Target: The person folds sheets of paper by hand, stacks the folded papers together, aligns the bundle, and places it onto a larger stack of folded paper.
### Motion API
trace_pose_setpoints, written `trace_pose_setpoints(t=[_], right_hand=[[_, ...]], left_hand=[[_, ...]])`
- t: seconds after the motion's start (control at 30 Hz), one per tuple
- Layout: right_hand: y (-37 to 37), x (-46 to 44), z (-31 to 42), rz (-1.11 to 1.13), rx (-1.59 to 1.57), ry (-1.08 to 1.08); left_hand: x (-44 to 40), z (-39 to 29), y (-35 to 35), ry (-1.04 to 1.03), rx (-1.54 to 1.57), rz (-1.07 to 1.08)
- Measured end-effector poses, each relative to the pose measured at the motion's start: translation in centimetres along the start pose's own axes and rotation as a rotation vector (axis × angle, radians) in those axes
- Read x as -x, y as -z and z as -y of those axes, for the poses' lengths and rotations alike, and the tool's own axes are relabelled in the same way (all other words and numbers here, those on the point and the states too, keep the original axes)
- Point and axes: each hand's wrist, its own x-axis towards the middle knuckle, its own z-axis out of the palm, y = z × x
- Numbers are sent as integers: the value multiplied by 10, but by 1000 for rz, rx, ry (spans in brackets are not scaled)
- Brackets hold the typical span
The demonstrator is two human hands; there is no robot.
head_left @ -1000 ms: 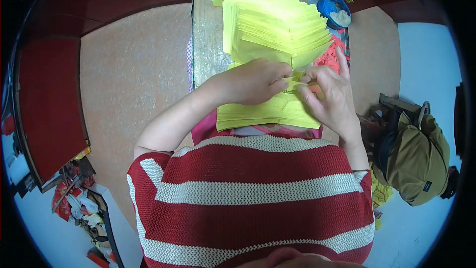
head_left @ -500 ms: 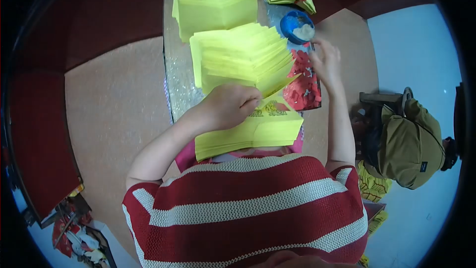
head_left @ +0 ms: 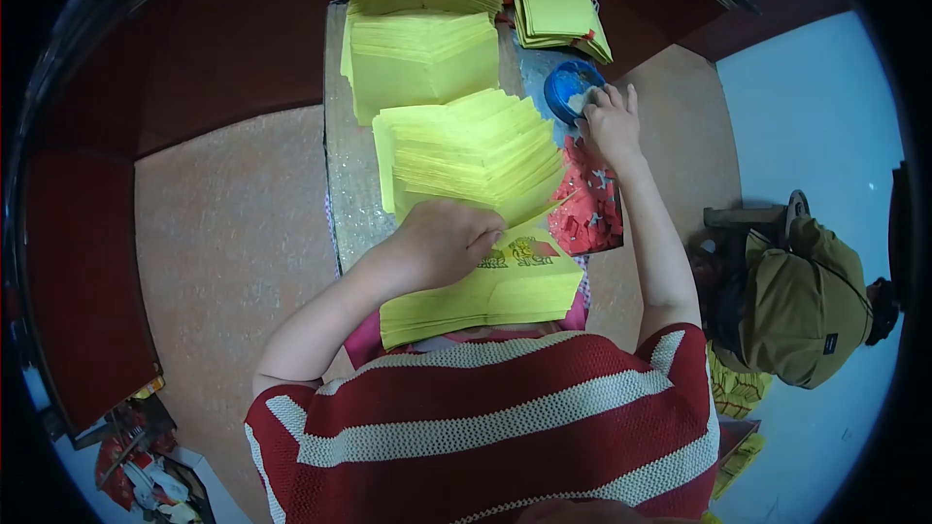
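Observation:
My left hand (head_left: 447, 245) is closed, thumb against the curled fingers, on the edge of a yellow paper sheet (head_left: 529, 202) in front of me. Under it lies a folded stack of yellow paper (head_left: 485, 299) with a printed design (head_left: 529, 250) on top. My right hand (head_left: 612, 131) reaches over the rim of a blue bowl (head_left: 555, 102), its fingers partly spread, the fingertips at a whitish lump (head_left: 580, 102) inside. Just below this hand, small red paper pieces (head_left: 587, 199) lie heaped. Beyond my left hand, a fanned pile of yellow sheets (head_left: 466, 146) leans in layers.
More yellow paper stacks (head_left: 427, 58) stand farther back on the table (head_left: 361, 218). A smaller yellow bundle (head_left: 561, 15) with red bits is at the back right. A brown backpack (head_left: 806, 301) rests on the right by the wall.
My right hand has moved from beside the bowl to its rim, fingertips now at the whitish lump. The left hand keeps its closed hold. The whole view has shifted slightly.

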Motion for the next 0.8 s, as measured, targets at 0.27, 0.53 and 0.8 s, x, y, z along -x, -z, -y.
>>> trace_pose_setpoints(t=[0.27,0.53,0.8], right_hand=[[-7,-5,-5,-20,-40,53],[-13,-4,-11,-72,-215,6],[145,68,56,-266,-790,370]], left_hand=[[0,3,4,47,-5,-14],[9,7,11,19,60,-99],[11,10,21,76,90,-89]])
